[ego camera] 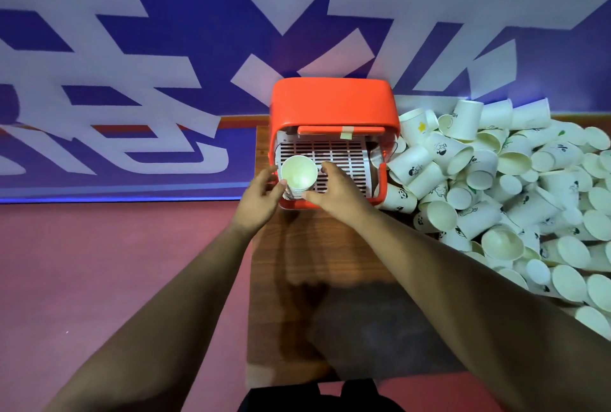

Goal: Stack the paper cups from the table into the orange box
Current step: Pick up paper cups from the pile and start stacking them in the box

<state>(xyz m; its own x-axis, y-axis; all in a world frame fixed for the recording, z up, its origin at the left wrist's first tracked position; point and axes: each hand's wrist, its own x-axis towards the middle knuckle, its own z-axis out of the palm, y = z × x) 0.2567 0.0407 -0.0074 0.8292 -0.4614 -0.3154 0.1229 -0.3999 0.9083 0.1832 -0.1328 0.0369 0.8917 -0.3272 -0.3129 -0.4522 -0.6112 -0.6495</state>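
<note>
Hiding the lower part of the stack of cups (298, 176), the near wall of the orange box (334, 104) leaves only the top cup's round mouth and a few nested rims in view, so the number of cups cannot be told. Its long axis runs upright, mouth up, at the box's lower left corner over a white slotted grate (344, 153). Left hand (261, 195) pinches the rims with thumb and fingers; right hand (334, 191) cups the other side. Loose paper cups (496, 186) heap at frame right on the wooden table (330, 279), running off the right edge
</note>
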